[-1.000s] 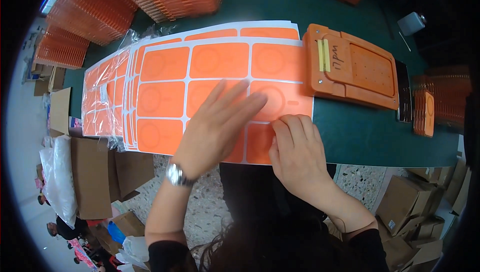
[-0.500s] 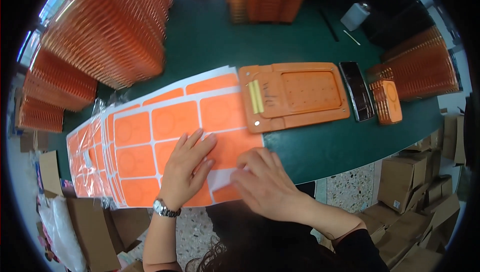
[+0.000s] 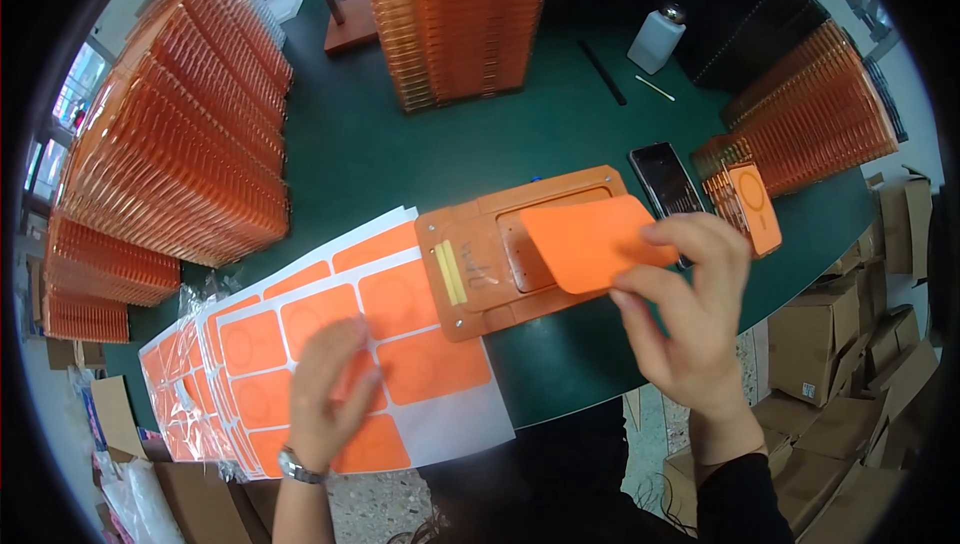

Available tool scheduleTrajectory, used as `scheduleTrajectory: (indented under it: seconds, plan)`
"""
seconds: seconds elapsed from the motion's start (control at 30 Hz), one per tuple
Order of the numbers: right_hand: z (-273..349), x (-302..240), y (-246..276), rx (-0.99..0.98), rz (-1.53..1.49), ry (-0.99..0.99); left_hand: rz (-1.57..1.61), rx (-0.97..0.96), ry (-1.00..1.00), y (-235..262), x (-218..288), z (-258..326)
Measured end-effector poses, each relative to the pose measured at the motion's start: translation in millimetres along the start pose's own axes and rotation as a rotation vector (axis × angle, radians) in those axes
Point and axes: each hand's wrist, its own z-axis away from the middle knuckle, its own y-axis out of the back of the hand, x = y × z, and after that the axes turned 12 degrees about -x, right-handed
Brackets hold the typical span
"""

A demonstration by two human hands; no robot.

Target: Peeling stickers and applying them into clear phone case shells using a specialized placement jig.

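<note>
My right hand pinches a rounded orange sticker by its right edge, between thumb and fingers. The sticker is raised and slightly curled over an orange jig, covering much of its recess. Two yellow strips show on the jig's left end. My left hand, a watch on its wrist, rests with its fingers spread on a sheet of orange stickers. That sheet tops a fanned pile, and a bare white patch shows at its near right corner. The jig's left end overlaps the sheet.
Tall stacks of thin orange pieces stand at the left, far middle and right. A phone and a short orange stack lie right of the jig. Farther back are a white bottle and a black strip. Cardboard boxes fill the floor at right.
My right hand has lifted the sticker off the sheet's near right corner and carried it up and right over the jig. My left hand stays on the sheet. The head view has shifted.
</note>
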Motion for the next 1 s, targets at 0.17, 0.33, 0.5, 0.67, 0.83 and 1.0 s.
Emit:
scheduleTrajectory:
  seconds: [0.17,0.33,0.5,0.67,0.83,1.0]
  plan:
    - [0.5,18.4,-22.0,-0.154,0.095,0.082,-0.119,0.215,-0.12,46.6,8.9,-90.6]
    - [-0.5,20.8,-36.9,-0.258,-0.042,0.051,-0.068,0.302,-0.235,73.6,9.7,-187.4]
    - [1.4,26.1,-42.5,-0.295,-0.146,0.008,-0.201,0.434,-0.436,91.0,1.8,-277.2]
    - [-3.7,33.1,-46.1,-0.302,-0.213,0.004,-0.283,0.342,-0.382,116.2,-20.3,-322.8]
    - [-8.3,35.9,-48.0,-0.338,-0.207,0.013,-0.264,0.266,-0.362,117.6,-18.2,-339.2]
    - [-24.6,25.0,-47.2,-0.499,-0.01,0.054,-0.081,0.249,-0.405,135.9,-37.5,-336.3]
